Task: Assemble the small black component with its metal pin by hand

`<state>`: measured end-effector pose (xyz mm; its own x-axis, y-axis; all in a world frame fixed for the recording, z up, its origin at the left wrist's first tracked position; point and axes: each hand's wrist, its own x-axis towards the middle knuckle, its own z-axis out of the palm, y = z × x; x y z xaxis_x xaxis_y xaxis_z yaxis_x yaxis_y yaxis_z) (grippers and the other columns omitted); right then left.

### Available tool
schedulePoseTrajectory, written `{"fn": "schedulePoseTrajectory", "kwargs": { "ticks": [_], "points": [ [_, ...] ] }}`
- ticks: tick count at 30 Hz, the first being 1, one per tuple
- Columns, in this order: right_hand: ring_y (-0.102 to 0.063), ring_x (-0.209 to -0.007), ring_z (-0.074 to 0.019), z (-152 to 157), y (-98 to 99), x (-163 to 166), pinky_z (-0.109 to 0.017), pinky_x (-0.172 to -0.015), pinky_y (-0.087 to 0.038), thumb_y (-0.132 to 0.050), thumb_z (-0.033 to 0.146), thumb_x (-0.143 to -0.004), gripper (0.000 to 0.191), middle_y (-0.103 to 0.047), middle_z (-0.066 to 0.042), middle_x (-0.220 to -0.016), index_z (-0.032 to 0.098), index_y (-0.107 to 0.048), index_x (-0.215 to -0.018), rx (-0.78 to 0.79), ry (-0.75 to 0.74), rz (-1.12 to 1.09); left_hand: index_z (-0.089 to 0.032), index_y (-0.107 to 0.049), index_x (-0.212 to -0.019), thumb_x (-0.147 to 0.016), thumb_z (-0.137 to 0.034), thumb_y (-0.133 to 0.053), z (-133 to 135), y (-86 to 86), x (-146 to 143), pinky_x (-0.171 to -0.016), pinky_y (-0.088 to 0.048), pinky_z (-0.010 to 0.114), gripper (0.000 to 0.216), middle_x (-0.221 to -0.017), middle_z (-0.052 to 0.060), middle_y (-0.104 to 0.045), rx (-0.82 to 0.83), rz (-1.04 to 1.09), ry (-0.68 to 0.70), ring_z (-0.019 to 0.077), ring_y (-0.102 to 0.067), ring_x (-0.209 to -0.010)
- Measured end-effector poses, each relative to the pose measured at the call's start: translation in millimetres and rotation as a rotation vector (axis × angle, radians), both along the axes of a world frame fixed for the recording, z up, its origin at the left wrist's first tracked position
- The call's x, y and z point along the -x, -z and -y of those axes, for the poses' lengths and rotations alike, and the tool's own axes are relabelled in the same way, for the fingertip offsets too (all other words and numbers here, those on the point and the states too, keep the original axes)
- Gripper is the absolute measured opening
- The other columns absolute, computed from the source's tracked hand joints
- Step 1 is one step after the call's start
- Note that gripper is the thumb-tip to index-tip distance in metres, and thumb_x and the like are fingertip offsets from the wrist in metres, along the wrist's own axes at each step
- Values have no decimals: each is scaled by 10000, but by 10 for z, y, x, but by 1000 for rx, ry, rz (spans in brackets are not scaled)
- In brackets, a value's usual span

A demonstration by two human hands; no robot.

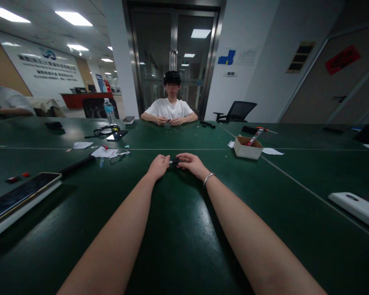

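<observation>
Between my two hands, just above or on the green table (175,229), is a small black stick-like piece with a silvery end (174,162). Its exact kind is too small to make out. My left hand (159,167) is closed on the silvery end, thumb and fingers pressed together. My right hand (192,164), with a silver bracelet at the wrist, pinches the black end with bent fingers. The fingers partly cover the piece on both sides.
Across the table sits a person (172,108) with hands together. A small box (248,148) holding a red-tipped tool stands right. Left lie crumpled paper (105,152), a cable, a phone (117,135) and a water bottle (109,111). Larger phones lie near both edges.
</observation>
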<state>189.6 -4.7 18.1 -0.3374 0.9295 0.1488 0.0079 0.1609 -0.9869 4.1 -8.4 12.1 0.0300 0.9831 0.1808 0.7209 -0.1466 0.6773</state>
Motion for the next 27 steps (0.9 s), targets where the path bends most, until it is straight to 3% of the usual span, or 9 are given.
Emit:
{"fn": "schedulePoseTrajectory", "kwargs": {
  "ticks": [3, 9, 13, 19, 22, 27],
  "points": [
    [-681, -698, -106, 7, -6, -4, -170, -546, -478, -674, 51, -695, 326, -705, -51, -948, 169, -665, -999, 12, -5, -11, -172, -630, -713, -921, -521, -279, 8, -5, -4, -761, -427, 303, 538, -983, 113, -640, -28, -9, 12, 199, -586, -862],
    [-649, -583, -91, -3, -5, 2, -170, -525, -486, -675, 121, -778, 285, -678, -6, -693, 158, -650, -1059, 27, 30, -11, -158, -654, -803, -919, -524, -288, 29, -22, -14, -805, -430, 298, 531, -1021, 112, -616, -55, -8, 28, 205, -580, -942],
    [-647, -557, -98, -22, 0, 5, -175, -513, -493, -674, 190, -813, 232, -690, -26, -685, 152, -654, -1041, 46, 58, -1, -177, -653, -839, -918, -524, -304, 11, 3, -5, -848, -431, 306, 499, -1009, 89, -600, -68, 8, 69, 201, -570, -961],
    [-640, -523, -90, -42, 16, 17, -162, -497, -494, -651, 165, -836, 176, -685, -24, -652, 135, -646, -1010, 71, 96, -31, -196, -601, -975, -861, -467, -490, -47, 108, 18, -801, -437, 305, 314, -1058, 62, -585, -100, 113, 97, 169, -560, -876],
    [-636, -514, -84, -38, 18, 20, -155, -497, -493, -645, 150, -837, 171, -679, -15, -638, 133, -644, -1007, 62, 100, -28, -205, -575, -987, -836, -462, -537, -78, 158, 26, -736, -435, 285, 300, -945, 30, -615, -86, 216, 127, 149, -552, -782],
    [-621, -507, -75, -37, 22, 19, -157, -504, -489, -661, 151, -823, 182, -677, -7, -638, 143, -658, -1005, 44, 52, -4, -213, -581, -917, -900, -500, -381, -100, 174, 28, -640, -413, 265, 350, -719, -7, -592, -20, 304, 137, 136, -524, -650]
  ]
}}
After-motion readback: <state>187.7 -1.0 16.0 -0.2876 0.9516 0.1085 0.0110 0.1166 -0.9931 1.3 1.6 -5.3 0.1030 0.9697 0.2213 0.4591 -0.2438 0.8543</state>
